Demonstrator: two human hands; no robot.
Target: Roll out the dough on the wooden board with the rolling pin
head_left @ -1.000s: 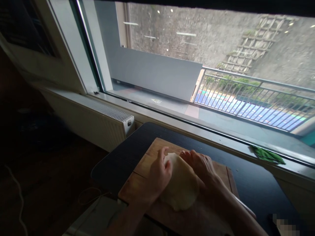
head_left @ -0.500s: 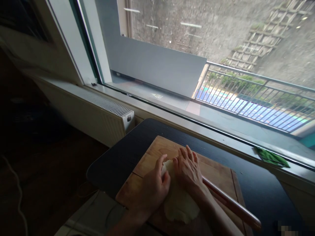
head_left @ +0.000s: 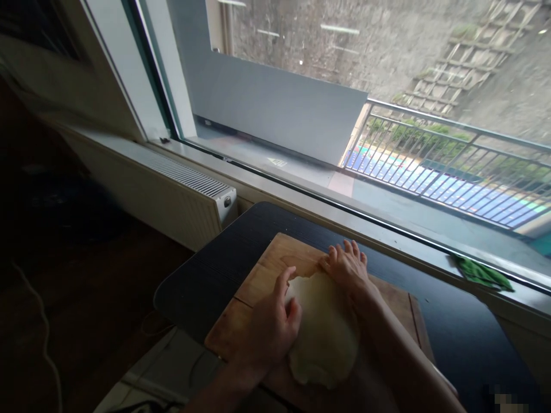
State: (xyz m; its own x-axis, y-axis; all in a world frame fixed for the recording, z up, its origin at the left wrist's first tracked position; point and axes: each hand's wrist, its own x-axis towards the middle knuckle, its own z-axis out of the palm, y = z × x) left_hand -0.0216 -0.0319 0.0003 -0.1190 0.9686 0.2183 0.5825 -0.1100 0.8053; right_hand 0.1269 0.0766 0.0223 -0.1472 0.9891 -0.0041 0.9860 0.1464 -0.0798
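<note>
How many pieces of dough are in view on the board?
1: the dough lies on the board, between the left hand and the right forearm. Another could be hidden under that forearm.

Dough (head_left: 325, 327) on board (head_left: 264, 275) on table (head_left: 202, 284)

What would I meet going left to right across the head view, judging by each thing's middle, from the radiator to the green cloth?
Radiator → left hand → flattened pale dough → right hand → green cloth.
</note>
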